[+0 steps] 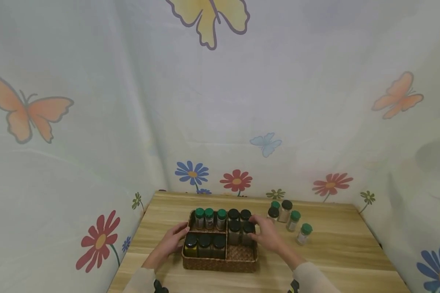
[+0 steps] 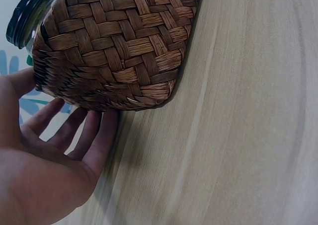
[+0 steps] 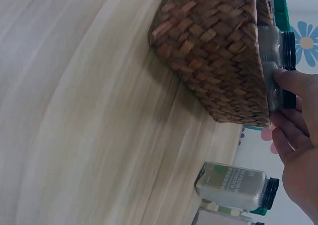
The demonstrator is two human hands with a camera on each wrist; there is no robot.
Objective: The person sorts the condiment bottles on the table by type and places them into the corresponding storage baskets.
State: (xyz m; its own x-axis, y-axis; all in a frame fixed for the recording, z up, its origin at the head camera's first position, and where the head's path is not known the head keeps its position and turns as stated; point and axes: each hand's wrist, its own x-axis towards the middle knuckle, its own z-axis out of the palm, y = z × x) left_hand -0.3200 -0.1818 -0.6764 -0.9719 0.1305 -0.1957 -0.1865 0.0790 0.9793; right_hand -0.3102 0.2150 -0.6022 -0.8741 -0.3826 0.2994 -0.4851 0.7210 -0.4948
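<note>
A brown woven basket [image 1: 220, 264] with divided compartments stands on the wooden table. My left hand [image 1: 174, 240] rests against its left end, fairly straight fingers [image 2: 102, 140] touching the outside of the weave and the thumb near the rim. At the right compartment, my right hand [image 1: 267, 234] pinches a black-lidded seasoning jar [image 3: 272, 88] between thumb and fingers; the jar sits inside the basket wall. Several more black-lidded jars [image 1: 234, 232] share that compartment. Green-capped spice bottles [image 1: 209, 219] fill the back left section, and black-lidded jars [image 1: 205, 246] line the front left one.
Right of the basket, a loose group stands on the table [image 1: 337, 244]: black-lidded jars [image 1: 285, 211] and green-capped bottles [image 1: 304, 234]. A printed curtain [image 1: 212, 101] with butterflies and flowers hangs behind the table and on both sides.
</note>
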